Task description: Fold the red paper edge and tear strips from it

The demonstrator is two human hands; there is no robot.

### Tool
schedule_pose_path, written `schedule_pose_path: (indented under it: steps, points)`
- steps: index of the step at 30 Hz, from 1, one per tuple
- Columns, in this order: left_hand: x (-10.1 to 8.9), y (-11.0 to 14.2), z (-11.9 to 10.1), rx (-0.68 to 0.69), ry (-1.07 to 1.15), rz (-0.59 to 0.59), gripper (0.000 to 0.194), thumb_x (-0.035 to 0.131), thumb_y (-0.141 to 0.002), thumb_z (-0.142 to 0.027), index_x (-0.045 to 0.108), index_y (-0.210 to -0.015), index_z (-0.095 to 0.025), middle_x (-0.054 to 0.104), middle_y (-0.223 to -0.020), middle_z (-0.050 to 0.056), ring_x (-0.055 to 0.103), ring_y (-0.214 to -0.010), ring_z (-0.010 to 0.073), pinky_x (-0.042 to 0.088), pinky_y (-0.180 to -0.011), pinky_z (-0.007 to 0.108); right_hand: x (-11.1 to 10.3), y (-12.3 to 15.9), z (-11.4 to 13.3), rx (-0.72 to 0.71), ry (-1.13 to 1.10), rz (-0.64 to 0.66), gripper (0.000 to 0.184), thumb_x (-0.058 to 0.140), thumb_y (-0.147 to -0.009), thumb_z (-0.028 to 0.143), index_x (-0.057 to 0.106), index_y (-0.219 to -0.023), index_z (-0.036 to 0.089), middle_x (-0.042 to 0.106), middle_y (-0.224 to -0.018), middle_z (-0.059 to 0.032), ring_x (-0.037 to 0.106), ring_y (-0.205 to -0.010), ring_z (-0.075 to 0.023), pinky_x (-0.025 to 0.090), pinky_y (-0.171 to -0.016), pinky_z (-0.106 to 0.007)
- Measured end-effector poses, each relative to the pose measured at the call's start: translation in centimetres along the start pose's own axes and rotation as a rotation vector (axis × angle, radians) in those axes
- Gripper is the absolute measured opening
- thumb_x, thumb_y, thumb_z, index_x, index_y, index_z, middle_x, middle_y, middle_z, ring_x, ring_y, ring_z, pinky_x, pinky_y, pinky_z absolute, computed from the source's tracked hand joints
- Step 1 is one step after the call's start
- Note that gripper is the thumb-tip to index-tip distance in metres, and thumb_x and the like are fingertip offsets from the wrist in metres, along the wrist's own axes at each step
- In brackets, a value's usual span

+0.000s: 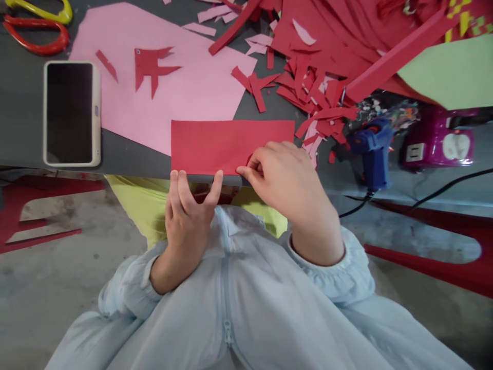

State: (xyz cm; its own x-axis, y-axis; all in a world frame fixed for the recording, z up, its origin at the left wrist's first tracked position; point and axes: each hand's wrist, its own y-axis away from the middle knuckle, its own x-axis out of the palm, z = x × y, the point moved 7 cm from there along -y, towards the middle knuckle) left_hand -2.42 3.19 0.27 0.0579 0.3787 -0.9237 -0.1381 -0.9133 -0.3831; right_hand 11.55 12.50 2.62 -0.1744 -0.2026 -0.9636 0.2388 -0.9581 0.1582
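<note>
Handle loops, one red point(38, 50) and one yellow point(67, 11), are located on the left part of the grey desk point(19, 113). A white-framed phone point(70, 113) is placed below them, screen up, just beside the near edge. To its right, a large pink sheet point(208, 87) is laid flat; a red sliver point(107, 66) and a red pronged cutout point(148, 66) are supported on it.

Along the near edge, a red rectangular sheet point(215, 146) is positioned, its left part overlapping the pink sheet. Its near side is touched by the left hand point(188, 218), whose fingers are extended and spread. Farther right, the right hand point(292, 180) is set at the same side, with thumb and forefinger pinched closed at the sheet's margin and the other fingers curled.

Beyond the right hand, red and pink scraps point(311, 92) are heaped. A blue glue gun point(373, 149) and a purple box point(437, 139) are situated farther right, below a pale green sheet point(454, 72).
</note>
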Motion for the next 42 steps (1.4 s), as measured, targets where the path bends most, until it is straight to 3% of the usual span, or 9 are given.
schedule_pose_path:
  steps: [4, 12, 16, 23, 27, 33, 37, 40, 42]
  points:
    - [-0.1, -0.1, -0.2, -0.015, 0.022, -0.005, 0.072, 0.067, -0.093, -0.026, 0.035, -0.155, -0.042, 0.042, -0.156, 0.017, 0.046, -0.143, 0.0387, 0.053, -0.102, 0.051, 0.1, 0.0, 0.0, -0.001, 0.003, 0.007, 0.021, 0.059, -0.095, 0.031, 0.07, -0.085, 0.016, 0.071, -0.09, -0.0117, 0.061, -0.091, -0.0287, 0.038, -0.077, -0.04]
    - [0.3, 0.0, 0.0, -0.02, 0.058, 0.091, 0.068, 0.062, -0.097, -0.031, 0.03, -0.156, -0.043, 0.043, -0.156, 0.017, 0.039, -0.148, 0.04, 0.047, -0.109, 0.059, 0.1, -0.2, -0.2, -0.023, -0.025, 0.016, 0.024, 0.058, -0.096, 0.032, 0.07, -0.084, 0.016, 0.071, -0.087, -0.0104, 0.061, -0.089, -0.0277, 0.037, -0.076, -0.038]
    - [0.8, 0.4, 0.3, -0.011, 0.134, 0.104, 0.064, 0.058, -0.098, -0.035, 0.034, -0.157, -0.034, 0.041, -0.158, 0.018, 0.032, -0.151, 0.0393, 0.036, -0.118, 0.06, 0.1, -0.4, -0.4, -0.027, -0.022, 0.031, 0.026, 0.058, -0.097, 0.035, 0.071, -0.086, 0.016, 0.071, -0.088, -0.0101, 0.062, -0.089, -0.0274, 0.038, -0.076, -0.038]
    - [0.6, 0.2, 1.2, -0.035, 0.201, 0.098, 0.063, 0.05, -0.1, -0.039, 0.037, -0.155, -0.012, 0.048, -0.152, 0.024, 0.037, -0.149, 0.0363, 0.027, -0.123, 0.054, 0.1, -0.8, -0.7, -0.042, -0.058, 0.022, 0.026, 0.058, -0.096, 0.034, 0.071, -0.081, 0.017, 0.07, -0.083, -0.0084, 0.061, -0.082, -0.0238, 0.038, -0.073, -0.036]
    - [0.6, 0.2, 1.4, -0.056, 0.229, 0.121, 0.065, 0.05, -0.1, -0.041, 0.036, -0.156, -0.01, 0.049, -0.151, 0.024, 0.038, -0.149, 0.035, 0.022, -0.125, 0.052, 0.2, -1.0, -0.8, -0.043, -0.071, 0.045, 0.025, 0.06, -0.095, 0.035, 0.071, -0.081, 0.017, 0.069, -0.082, -0.0079, 0.061, -0.081, -0.0232, 0.039, -0.073, -0.036]
    - [0.5, 0.2, 1.4, -0.024, 0.184, 0.083, 0.063, 0.049, -0.099, -0.036, 0.037, -0.155, -0.011, 0.05, -0.151, 0.024, 0.04, -0.148, 0.0347, 0.026, -0.122, 0.052, 0.2, -1.4, -1.3, -0.065, -0.11, 0.038, 0.028, 0.061, -0.093, 0.039, 0.069, -0.076, 0.019, 0.069, -0.08, -0.0058, 0.062, -0.079, -0.0217, 0.045, -0.074, -0.036]
    - [0.9, 0.1, 1.7, -0.04, 0.229, 0.128, 0.064, 0.051, -0.097, -0.037, 0.036, -0.156, -0.015, 0.048, -0.153, 0.022, 0.037, -0.149, 0.0358, 0.024, -0.123, 0.056, -1.1, -0.6, -1.6, -0.102, -0.196, 0.024, 0.023, 0.06, -0.095, 0.04, 0.069, -0.083, 0.023, 0.071, -0.084, -0.0046, 0.063, -0.082, -0.0204, 0.047, -0.076, -0.036]
    - [1.1, -0.1, 2.0, -0.112, 0.316, 0.208, 0.065, 0.053, -0.097, -0.037, 0.034, -0.157, -0.022, 0.044, -0.157, 0.018, 0.034, -0.151, 0.0364, 0.019, -0.124, 0.059, -3.5, 1.7, -2.5, -0.098, -0.252, -0.074, 0.015, 0.056, -0.097, 0.032, 0.067, -0.088, 0.025, 0.072, -0.092, -0.0051, 0.064, -0.088, -0.0202, 0.047, -0.082, -0.036]
    - [1.0, -0.4, 2.1, -0.141, 0.332, 0.241, 0.066, 0.054, -0.095, -0.036, 0.034, -0.157, -0.025, 0.042, -0.159, 0.016, 0.033, -0.151, 0.0366, 0.017, -0.124, 0.061, -4.7, 3.8, -3.5, -0.108, -0.287, -0.123, 0.019, 0.052, -0.098, 0.029, 0.065, -0.087, 0.024, 0.07, -0.086, -0.0042, 0.063, -0.082, -0.0185, 0.046, -0.079, -0.034]
